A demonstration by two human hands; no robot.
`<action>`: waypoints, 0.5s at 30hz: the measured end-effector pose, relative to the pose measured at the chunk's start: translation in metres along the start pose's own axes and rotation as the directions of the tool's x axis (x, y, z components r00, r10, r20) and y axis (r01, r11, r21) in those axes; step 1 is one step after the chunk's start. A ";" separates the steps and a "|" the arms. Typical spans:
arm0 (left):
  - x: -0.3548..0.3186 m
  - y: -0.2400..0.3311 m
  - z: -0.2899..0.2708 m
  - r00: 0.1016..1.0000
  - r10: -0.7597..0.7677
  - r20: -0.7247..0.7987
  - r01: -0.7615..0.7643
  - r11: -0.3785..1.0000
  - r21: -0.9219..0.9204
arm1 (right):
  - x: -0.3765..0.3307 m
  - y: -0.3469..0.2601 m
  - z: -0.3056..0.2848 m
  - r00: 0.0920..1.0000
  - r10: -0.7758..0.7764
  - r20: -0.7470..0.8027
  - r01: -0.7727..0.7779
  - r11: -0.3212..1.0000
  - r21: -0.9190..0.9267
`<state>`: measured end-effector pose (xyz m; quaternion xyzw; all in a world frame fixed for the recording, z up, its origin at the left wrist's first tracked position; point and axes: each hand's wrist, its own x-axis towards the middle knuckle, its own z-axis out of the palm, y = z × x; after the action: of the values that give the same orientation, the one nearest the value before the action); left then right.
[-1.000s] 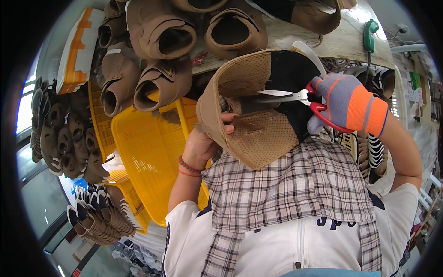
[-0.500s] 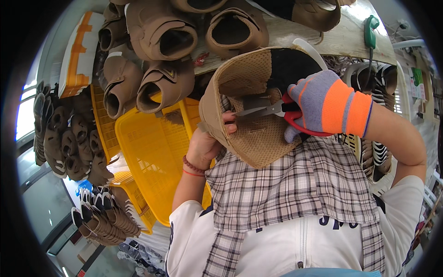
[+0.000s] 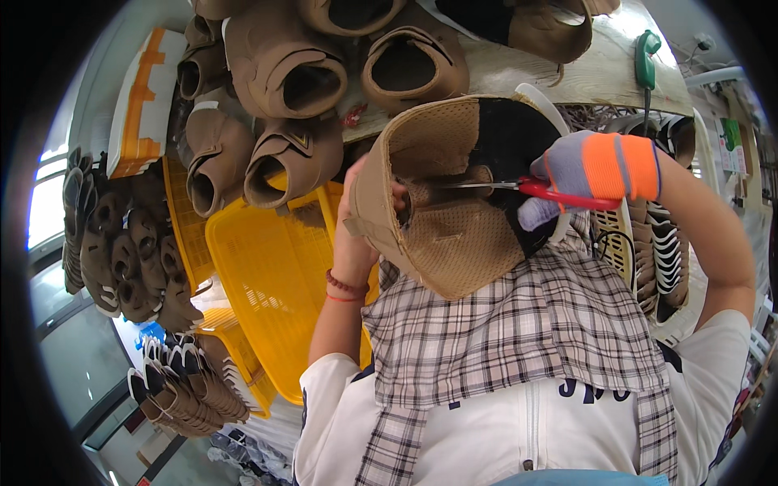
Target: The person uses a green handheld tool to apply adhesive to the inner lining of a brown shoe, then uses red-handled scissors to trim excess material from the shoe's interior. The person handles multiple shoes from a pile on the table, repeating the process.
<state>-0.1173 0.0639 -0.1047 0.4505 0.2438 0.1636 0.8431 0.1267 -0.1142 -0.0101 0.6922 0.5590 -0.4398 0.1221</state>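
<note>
A large tan shoe upper [image 3: 474, 235] with mesh lining and a black inner section rests against my checked apron, its opening facing me. My left hand [image 3: 347, 243], bare, grips its left side; most of the hand is behind the upper, and fingertips show inside through a gap. My right hand [image 3: 596, 166], in a grey and orange glove, is closed around red-handled scissors [image 3: 571, 197]. The scissors' blades point left into the upper, nearly together, towards the left fingertips. Whether the blade tips touch the material I cannot tell.
More tan uppers [image 3: 296, 77] crowd the worktable [image 3: 519, 73] ahead. A green-handled tool [image 3: 647, 61] stands at its right edge. Yellow plastic baskets [image 3: 267, 283] are on the left, near stacked uppers [image 3: 186, 385]. Further stacked uppers [image 3: 668, 259] stand on the right.
The scissors' blades have come together and level out, with the right hand shifted slightly right. My left hand has moved higher along the upper's side. The upper is almost where it was.
</note>
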 end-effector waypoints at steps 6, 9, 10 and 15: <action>0.020 -0.009 -0.019 0.995 0.018 0.099 -0.006 0.993 -0.118 | 0.018 0.013 -0.013 0.964 -0.202 0.173 0.115 0.903 0.413; 0.024 -0.009 -0.020 0.996 0.041 0.085 -0.032 0.994 -0.106 | 0.031 0.022 -0.014 0.917 -0.358 0.176 0.232 0.837 0.495; 0.024 -0.012 -0.024 0.998 0.029 0.058 -0.021 0.991 -0.134 | 0.032 0.020 -0.017 0.900 -0.398 0.176 0.266 0.823 0.502; 0.021 -0.006 -0.020 0.994 0.099 0.050 -0.104 0.989 0.101 | 0.028 0.003 -0.028 0.942 -0.265 0.207 0.141 0.871 0.471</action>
<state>-0.1107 0.0841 -0.1248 0.5088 0.2096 0.1835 0.8145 0.1421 -0.0781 -0.0160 0.5731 0.4910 -0.6560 -0.0148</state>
